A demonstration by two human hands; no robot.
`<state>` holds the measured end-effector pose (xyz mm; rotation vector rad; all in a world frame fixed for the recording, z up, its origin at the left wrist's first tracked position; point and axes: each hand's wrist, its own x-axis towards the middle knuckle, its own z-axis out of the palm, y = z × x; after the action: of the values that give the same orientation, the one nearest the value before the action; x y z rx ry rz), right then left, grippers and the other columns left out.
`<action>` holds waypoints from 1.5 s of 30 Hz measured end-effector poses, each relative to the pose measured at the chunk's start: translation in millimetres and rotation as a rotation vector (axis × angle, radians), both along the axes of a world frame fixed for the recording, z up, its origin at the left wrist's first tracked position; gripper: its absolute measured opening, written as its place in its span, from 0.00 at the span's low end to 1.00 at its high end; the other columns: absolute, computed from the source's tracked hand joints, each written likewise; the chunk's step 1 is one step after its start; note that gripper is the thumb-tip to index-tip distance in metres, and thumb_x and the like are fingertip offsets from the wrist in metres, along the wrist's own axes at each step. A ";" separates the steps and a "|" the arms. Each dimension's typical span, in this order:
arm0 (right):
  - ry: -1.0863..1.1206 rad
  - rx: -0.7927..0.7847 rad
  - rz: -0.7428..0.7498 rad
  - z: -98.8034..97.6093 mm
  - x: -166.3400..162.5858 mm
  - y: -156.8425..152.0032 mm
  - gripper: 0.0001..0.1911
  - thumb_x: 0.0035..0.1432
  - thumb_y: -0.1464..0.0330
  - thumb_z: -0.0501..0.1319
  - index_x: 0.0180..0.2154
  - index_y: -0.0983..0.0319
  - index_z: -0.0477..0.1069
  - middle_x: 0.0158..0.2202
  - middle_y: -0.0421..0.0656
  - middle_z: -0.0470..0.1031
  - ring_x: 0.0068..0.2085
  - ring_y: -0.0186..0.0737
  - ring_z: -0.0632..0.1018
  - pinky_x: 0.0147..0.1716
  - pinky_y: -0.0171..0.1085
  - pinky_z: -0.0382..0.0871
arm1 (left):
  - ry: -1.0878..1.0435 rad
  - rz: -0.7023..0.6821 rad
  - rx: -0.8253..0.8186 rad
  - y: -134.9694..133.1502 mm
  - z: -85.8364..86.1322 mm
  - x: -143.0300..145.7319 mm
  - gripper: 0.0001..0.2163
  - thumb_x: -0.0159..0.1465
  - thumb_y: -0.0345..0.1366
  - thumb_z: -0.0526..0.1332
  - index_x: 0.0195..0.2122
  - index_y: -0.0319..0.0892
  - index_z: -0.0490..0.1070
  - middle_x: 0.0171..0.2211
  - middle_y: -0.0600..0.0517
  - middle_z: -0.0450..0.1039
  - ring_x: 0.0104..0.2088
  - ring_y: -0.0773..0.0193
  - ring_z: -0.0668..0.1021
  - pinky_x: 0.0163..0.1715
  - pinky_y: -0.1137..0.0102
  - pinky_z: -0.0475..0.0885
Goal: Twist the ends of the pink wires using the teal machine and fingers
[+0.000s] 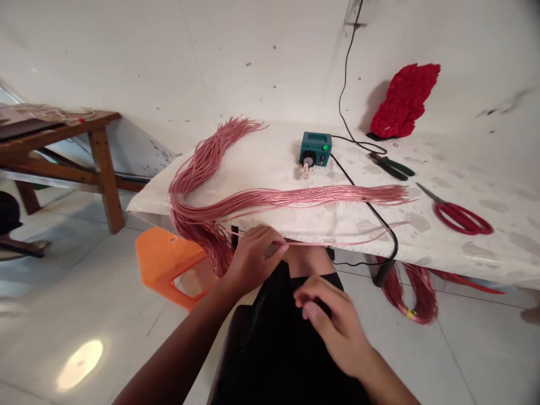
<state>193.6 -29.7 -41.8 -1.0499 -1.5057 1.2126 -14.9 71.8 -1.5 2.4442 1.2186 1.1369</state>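
My left hand (257,253) is closed in a pinch on a thin pink cord (333,243) at the table's front edge. The cord trails right from my fingertips, its end lying on the table. My right hand (331,320) hovers above my lap, fingers curled with the thumb near the fingertips; I cannot make out anything in it. A large bundle of pink cords (270,198) lies beyond my left hand, bent at the left and partly hanging over the edge. Behind it stands a small teal machine (315,147) with a round black dial, a green button and a pinkish tip.
Green-handled pliers (392,167) and red-handled scissors (463,218) lie on the right of the white-covered table (451,247). A red fuzzy bundle (405,101) leans on the wall. A black cable (382,222) crosses the edge. An orange stool (164,259) stands below left.
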 end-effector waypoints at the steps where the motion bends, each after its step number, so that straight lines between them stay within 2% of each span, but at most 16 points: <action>1: 0.040 -0.029 0.004 -3.6 1.5 5.1 0.16 0.71 0.56 0.60 0.55 0.55 0.73 0.43 0.44 0.78 0.35 0.39 0.79 0.35 0.40 0.79 | 0.010 -0.025 -0.009 -3.7 1.0 1.1 0.04 0.69 0.31 0.62 0.35 0.44 0.72 0.34 0.50 0.78 0.38 0.60 0.78 0.44 0.61 0.74; 4: 0.245 -0.091 -0.045 -14.9 7.2 23.8 0.25 0.68 0.53 0.61 0.62 0.51 0.65 0.35 0.39 0.75 0.25 0.35 0.75 0.23 0.36 0.71 | 0.086 -0.119 -0.046 -12.2 0.3 2.6 0.07 0.70 0.33 0.62 0.33 0.44 0.74 0.34 0.51 0.78 0.38 0.61 0.78 0.43 0.64 0.73; 7: 0.265 -0.056 -0.144 -19.4 15.7 35.3 0.23 0.67 0.54 0.63 0.59 0.54 0.69 0.34 0.39 0.75 0.25 0.35 0.74 0.25 0.36 0.70 | 0.172 -0.173 -0.086 -16.9 -4.6 2.7 0.08 0.71 0.34 0.61 0.34 0.45 0.76 0.34 0.52 0.79 0.37 0.62 0.79 0.40 0.66 0.72; 9: 0.165 -0.037 -0.152 -19.0 20.0 36.7 0.16 0.69 0.54 0.60 0.48 0.57 0.76 0.31 0.40 0.75 0.27 0.35 0.74 0.28 0.37 0.70 | 0.216 -0.183 -0.105 -19.2 -7.9 2.9 0.08 0.72 0.34 0.60 0.35 0.45 0.77 0.36 0.51 0.79 0.37 0.63 0.79 0.37 0.67 0.72; 10: 0.099 -0.029 -0.147 -18.9 21.0 36.0 0.18 0.70 0.53 0.58 0.39 0.59 0.77 0.29 0.40 0.74 0.27 0.36 0.74 0.30 0.37 0.69 | 0.235 -0.188 -0.111 -20.2 -8.8 2.9 0.09 0.72 0.35 0.60 0.35 0.45 0.78 0.36 0.52 0.79 0.36 0.63 0.79 0.36 0.68 0.72; 12: -0.019 -0.015 -0.148 -20.4 21.1 33.8 0.27 0.72 0.53 0.54 0.24 0.60 0.71 0.23 0.40 0.70 0.26 0.36 0.72 0.30 0.37 0.66 | 0.265 -0.200 -0.112 -21.4 -8.6 1.9 0.06 0.71 0.36 0.62 0.37 0.46 0.78 0.36 0.53 0.79 0.37 0.63 0.79 0.37 0.68 0.73; 14: -0.076 -0.019 -0.174 -24.5 19.7 31.8 0.32 0.73 0.53 0.54 0.17 0.60 0.63 0.18 0.40 0.67 0.23 0.35 0.69 0.29 0.37 0.63 | 0.279 -0.196 -0.094 -19.8 -6.0 -2.6 0.04 0.70 0.38 0.64 0.41 0.48 0.79 0.38 0.53 0.79 0.40 0.62 0.79 0.42 0.67 0.75; 16: -0.072 -0.032 -0.203 -29.5 18.5 30.9 0.33 0.72 0.53 0.55 0.16 0.60 0.61 0.16 0.38 0.65 0.21 0.34 0.67 0.27 0.38 0.60 | 0.268 -0.130 -0.053 -13.6 -2.7 -11.9 0.06 0.70 0.37 0.63 0.46 0.49 0.78 0.43 0.51 0.80 0.46 0.59 0.78 0.50 0.63 0.74; 18: -0.067 -0.043 -0.214 -33.7 18.1 30.8 0.33 0.72 0.53 0.56 0.16 0.59 0.60 0.15 0.38 0.64 0.20 0.33 0.66 0.27 0.38 0.60 | 0.240 0.009 -0.004 -3.0 -0.8 -25.0 0.08 0.71 0.35 0.59 0.49 0.47 0.76 0.48 0.47 0.79 0.52 0.53 0.76 0.56 0.56 0.72; 20: -0.057 -0.050 -0.211 -36.4 18.3 31.1 0.33 0.72 0.53 0.56 0.15 0.59 0.60 0.15 0.38 0.64 0.20 0.33 0.66 0.27 0.38 0.59 | 0.231 0.151 0.027 9.3 -1.0 -38.6 0.11 0.72 0.34 0.57 0.53 0.44 0.74 0.52 0.42 0.76 0.55 0.47 0.73 0.58 0.49 0.69; 22: -0.045 -0.053 -0.201 -38.4 18.9 31.3 0.34 0.72 0.53 0.56 0.15 0.59 0.60 0.15 0.38 0.65 0.20 0.34 0.67 0.28 0.38 0.60 | 0.258 0.207 0.028 19.7 -2.7 -48.6 0.14 0.71 0.34 0.57 0.56 0.41 0.72 0.54 0.40 0.75 0.57 0.45 0.73 0.58 0.47 0.69; 31: -0.027 -0.050 -0.101 -45.7 22.8 31.7 0.37 0.74 0.52 0.50 0.14 0.59 0.64 0.15 0.40 0.66 0.22 0.36 0.69 0.30 0.38 0.62 | 0.347 0.205 0.001 40.4 -3.3 -50.6 0.16 0.70 0.37 0.57 0.57 0.42 0.72 0.58 0.42 0.75 0.59 0.45 0.74 0.61 0.49 0.69; 36: -0.061 -0.024 -0.210 -40.7 19.1 29.6 0.32 0.69 0.53 0.59 0.16 0.58 0.55 0.17 0.36 0.55 0.21 0.34 0.59 0.25 0.38 0.53 | 0.370 0.174 0.003 57.2 3.9 -49.6 0.13 0.70 0.35 0.56 0.54 0.43 0.73 0.55 0.44 0.77 0.57 0.49 0.76 0.59 0.54 0.71; 39: -0.075 -0.018 -0.263 -37.3 16.4 28.9 0.32 0.66 0.54 0.62 0.16 0.58 0.53 0.17 0.35 0.53 0.21 0.34 0.58 0.25 0.38 0.51 | 0.394 0.178 0.032 67.5 9.2 -46.7 0.12 0.69 0.35 0.58 0.52 0.44 0.74 0.51 0.45 0.77 0.55 0.49 0.75 0.59 0.54 0.70; 43: -0.072 -0.051 -0.232 -34.2 17.2 29.8 0.31 0.68 0.56 0.61 0.15 0.58 0.56 0.15 0.36 0.56 0.21 0.34 0.62 0.25 0.38 0.55 | 0.408 0.275 0.059 91.5 13.4 -44.9 0.20 0.67 0.43 0.63 0.59 0.43 0.71 0.58 0.40 0.71 0.60 0.41 0.69 0.59 0.48 0.67; 45: -0.049 -0.071 -0.197 -34.0 18.8 30.9 0.32 0.70 0.56 0.59 0.14 0.58 0.58 0.15 0.37 0.60 0.21 0.35 0.65 0.27 0.38 0.58 | 0.433 0.293 0.033 107.6 14.5 -46.0 0.25 0.65 0.48 0.65 0.60 0.42 0.70 0.57 0.40 0.71 0.58 0.41 0.70 0.58 0.49 0.68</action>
<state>212.4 1.2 -75.8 -1.2525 -1.3688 1.1151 -60.9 179.4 13.0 2.6901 1.7367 0.7017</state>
